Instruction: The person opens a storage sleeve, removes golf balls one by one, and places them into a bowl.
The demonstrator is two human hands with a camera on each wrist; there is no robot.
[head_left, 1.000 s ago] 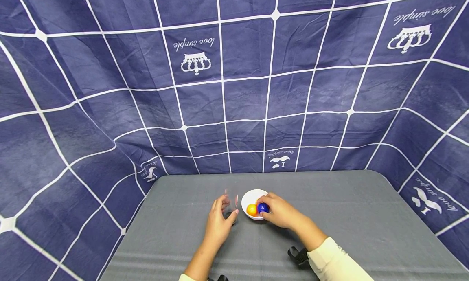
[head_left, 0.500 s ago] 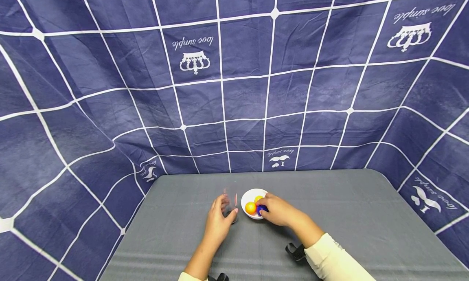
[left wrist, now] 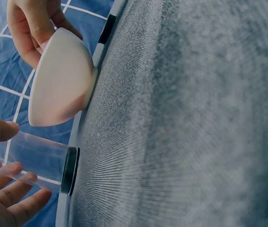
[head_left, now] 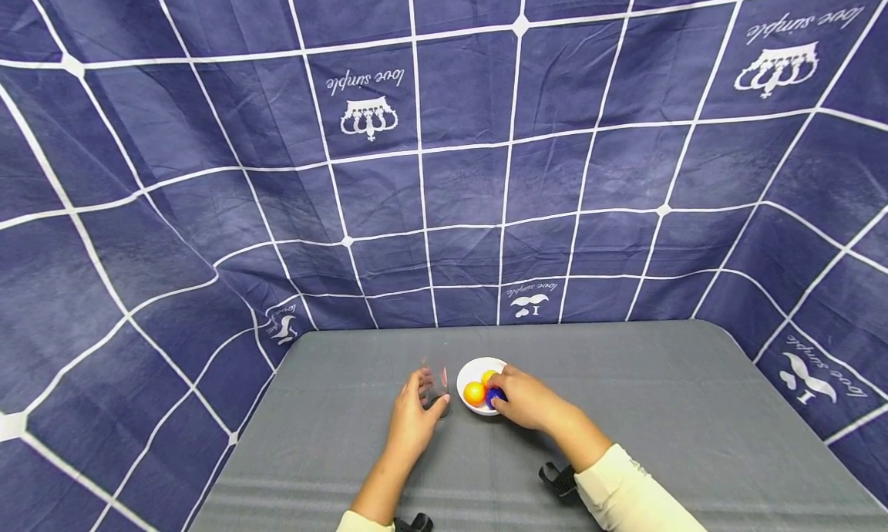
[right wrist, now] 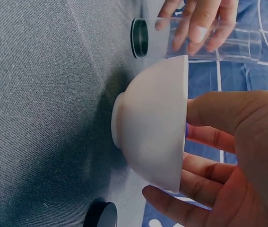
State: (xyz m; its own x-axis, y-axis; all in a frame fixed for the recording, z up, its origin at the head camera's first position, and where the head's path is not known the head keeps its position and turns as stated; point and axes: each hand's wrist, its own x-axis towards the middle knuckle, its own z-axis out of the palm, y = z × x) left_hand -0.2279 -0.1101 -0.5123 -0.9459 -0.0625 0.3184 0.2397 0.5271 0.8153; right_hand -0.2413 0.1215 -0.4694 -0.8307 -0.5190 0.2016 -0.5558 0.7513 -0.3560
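**Two hands at a glass and a bowl of balls**

Navy cloth (head_left: 444, 170) with a white grid and printed crowns hangs behind and to both sides of the scene. Below it lies the grey counter (head_left: 666, 424), which carries everything the fingers work at.

At the right hand (head_left: 529, 399) sits a white bowl (head_left: 473, 374), standing upright on its foot. The right-wrist view shows the thumb above the rim and the other fingers (right wrist: 204, 175) curled below it, reaching over the edge into the bowl. From the head view those fingers close on a blue ball (head_left: 494, 396) at the near side of the bowl. An orange ball (head_left: 475, 393) lies just to the left of the blue one, touching it or nearly so, and a yellow ball (head_left: 489, 376) lies beyond the fingertips, deeper in the bowl.

Just left of the bowl stands a clear glass (head_left: 435, 385) with a dark base, upright on the counter. The left hand (head_left: 411, 422) is wrapped round it, thumb on one side and the curled fingers (left wrist: 11, 182) on the other. Glass and bowl stand close together but apart.
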